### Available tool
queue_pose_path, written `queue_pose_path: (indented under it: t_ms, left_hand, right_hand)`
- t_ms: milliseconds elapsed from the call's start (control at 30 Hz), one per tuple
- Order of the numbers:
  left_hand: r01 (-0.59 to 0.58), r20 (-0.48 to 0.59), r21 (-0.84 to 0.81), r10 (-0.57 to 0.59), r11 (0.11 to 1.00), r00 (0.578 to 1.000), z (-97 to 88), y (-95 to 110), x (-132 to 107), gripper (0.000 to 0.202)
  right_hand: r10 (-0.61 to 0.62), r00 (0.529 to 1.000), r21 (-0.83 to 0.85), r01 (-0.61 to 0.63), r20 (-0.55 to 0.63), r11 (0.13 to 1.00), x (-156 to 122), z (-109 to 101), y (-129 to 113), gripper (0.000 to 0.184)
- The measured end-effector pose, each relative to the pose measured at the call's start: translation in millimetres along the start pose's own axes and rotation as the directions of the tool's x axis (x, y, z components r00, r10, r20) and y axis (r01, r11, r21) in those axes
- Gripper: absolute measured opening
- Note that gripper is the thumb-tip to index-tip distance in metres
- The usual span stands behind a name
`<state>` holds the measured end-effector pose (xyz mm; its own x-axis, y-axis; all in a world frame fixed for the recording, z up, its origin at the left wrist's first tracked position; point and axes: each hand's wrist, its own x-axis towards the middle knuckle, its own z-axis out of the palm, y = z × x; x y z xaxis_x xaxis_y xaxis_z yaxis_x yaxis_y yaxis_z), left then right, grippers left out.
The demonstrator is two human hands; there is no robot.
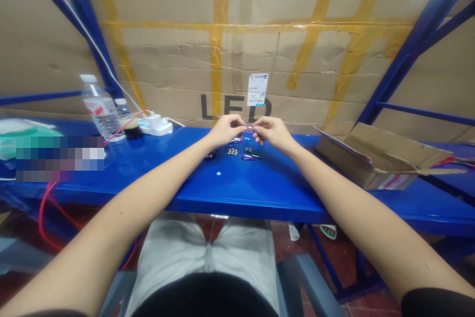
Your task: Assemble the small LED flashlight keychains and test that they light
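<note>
Above the blue table (237, 191), my left hand (225, 130) and my right hand (273, 133) meet, pinching a small purple carabiner (250, 130) between them from either end. Below them lie another purple carabiner (248, 158) and a green carabiner (256, 155), side by side. A further purple carabiner (237, 141) rests just under my left fingers. Several small round metallic pieces (232, 151) form a cluster in the middle. Some dark small items (211, 154) are partly hidden by my left wrist. A small white disc (218, 173) lies closer to me.
An open cardboard box (382, 178) stands at the right. On the left are a clear plastic bottle (100, 109), a smaller bottle with dark liquid (130, 124), a white power strip (159, 125) and red cable (46, 218). Large taped cardboard (178, 74) stands behind the table.
</note>
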<state>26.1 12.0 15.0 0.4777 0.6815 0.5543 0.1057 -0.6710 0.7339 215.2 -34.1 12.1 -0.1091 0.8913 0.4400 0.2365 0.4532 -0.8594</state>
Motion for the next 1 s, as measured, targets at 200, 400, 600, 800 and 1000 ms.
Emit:
queue_pose_path:
  t_ms: [200, 400, 600, 800, 1000]
  left_hand:
    - [-0.085, -0.026, 0.106, 0.089, 0.991, 0.996, 3.9, 0.7, -1.6, 0.004]
    - [-0.136, 0.009, 0.156, 0.136, 0.978, 0.991, 5.3, 0.6, -4.3, 0.004]
    - [-0.155, 0.026, 0.203, 0.153, 0.967, 0.988, 6.7, 1.9, -3.8, 0.005]
    - [-0.175, 0.022, 0.236, 0.174, 0.956, 0.984, 6.1, 2.6, -2.4, 0.005]
    - [-0.147, 0.008, 0.22, 0.149, 0.964, 0.989, 7.6, 1.6, -2.2, 0.003]
  right_hand:
    - [0.022, 0.999, -0.167, -0.026, -0.026, 0.986, -1.0, 3.6, -4.7, 0.01]
    - [0.032, 0.999, -0.29, -0.034, -0.013, 0.956, -1.5, 3.2, -2.3, 0.012]
    - [0.032, 0.999, -0.353, -0.027, 0.007, 0.935, -3.2, 7.3, -6.6, 0.012]
    - [0.075, 0.997, -0.315, -0.069, 0.007, 0.947, -7.2, 9.9, -13.1, 0.013]
    - [0.069, 0.997, -0.204, -0.061, 0.035, 0.977, -7.3, 10.7, -13.6, 0.023]
